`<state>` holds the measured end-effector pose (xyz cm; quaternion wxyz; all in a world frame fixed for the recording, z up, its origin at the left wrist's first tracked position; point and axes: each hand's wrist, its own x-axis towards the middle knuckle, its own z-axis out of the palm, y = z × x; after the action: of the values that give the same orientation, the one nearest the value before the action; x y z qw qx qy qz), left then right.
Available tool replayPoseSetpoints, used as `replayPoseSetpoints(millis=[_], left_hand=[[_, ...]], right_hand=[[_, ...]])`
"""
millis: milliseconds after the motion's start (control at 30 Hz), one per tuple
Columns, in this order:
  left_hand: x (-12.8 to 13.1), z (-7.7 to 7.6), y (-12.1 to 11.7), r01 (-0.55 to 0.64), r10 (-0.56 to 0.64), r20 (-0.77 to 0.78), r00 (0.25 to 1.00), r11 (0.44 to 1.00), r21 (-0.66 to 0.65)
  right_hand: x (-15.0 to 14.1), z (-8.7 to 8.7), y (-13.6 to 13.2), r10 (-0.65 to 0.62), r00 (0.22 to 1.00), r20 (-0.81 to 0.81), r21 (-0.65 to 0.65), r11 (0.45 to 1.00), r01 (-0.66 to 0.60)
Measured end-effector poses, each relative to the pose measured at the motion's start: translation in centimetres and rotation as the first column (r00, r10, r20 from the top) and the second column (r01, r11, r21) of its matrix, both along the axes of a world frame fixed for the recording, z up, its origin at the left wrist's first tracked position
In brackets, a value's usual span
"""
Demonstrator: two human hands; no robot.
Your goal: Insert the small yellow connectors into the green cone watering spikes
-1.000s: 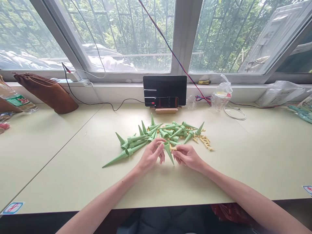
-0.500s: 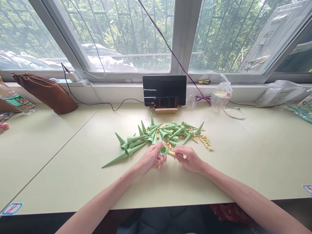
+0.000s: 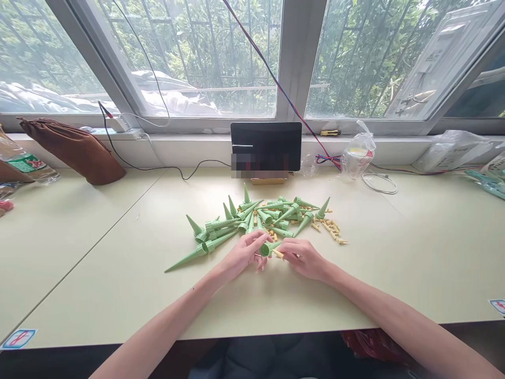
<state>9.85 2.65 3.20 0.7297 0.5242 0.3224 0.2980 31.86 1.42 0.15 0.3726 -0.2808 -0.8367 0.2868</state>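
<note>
My left hand grips a green plastic watering spike by its wide collar, the round hollow mouth turned toward me. Between the fingertips of my right hand is a small yellow plastic valve, close beside the spike's collar. Whether the two parts touch I cannot tell. Just beyond my hands lies a heap of similar green spikes, some standing point up, others on their sides. Small yellow valves are strewn at the heap's right edge and among the spikes.
A black tablet leans by the window sill behind the heap, with a small cardboard stand before it. Far left are a brown bag and a plastic bottle. A bagged cup and a coiled white cable lie at back right.
The yellow valve has tilted, its near end now pointing down toward me. The green spike has turned slightly in my left hand, and my right hand has barely shifted.
</note>
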Motion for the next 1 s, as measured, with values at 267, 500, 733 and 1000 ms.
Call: replayPoseSetpoints(millis=[267, 500, 733, 1000], left_hand=[[-0.1, 0.6, -0.5, -0.007, 0.012, -0.045, 0.999, 0.993, 0.117], [-0.2, 0.4, -0.3, 0.036, -0.021, -0.078, 0.997, 0.981, 0.189], [-0.2, -0.1, -0.3, 0.036, -0.009, -0.1, 0.995, 0.963, 0.266], [-0.3, -0.3, -0.5, 0.022, 0.039, -0.17, 0.985, 0.94, 0.342]], right_hand=[[0.0, 0.4, -0.1, -0.027, 1.0, -0.013, -0.042, 0.999, 0.026], [0.0, -0.1, 0.1, -0.075, 0.997, -0.013, -0.097, 0.993, 0.074], [-0.1, -0.3, 0.2, -0.121, 0.993, -0.003, -0.112, 0.986, 0.12], [-0.1, 0.0, 0.2, -0.13, 0.991, -0.013, -0.124, 0.984, 0.128]])
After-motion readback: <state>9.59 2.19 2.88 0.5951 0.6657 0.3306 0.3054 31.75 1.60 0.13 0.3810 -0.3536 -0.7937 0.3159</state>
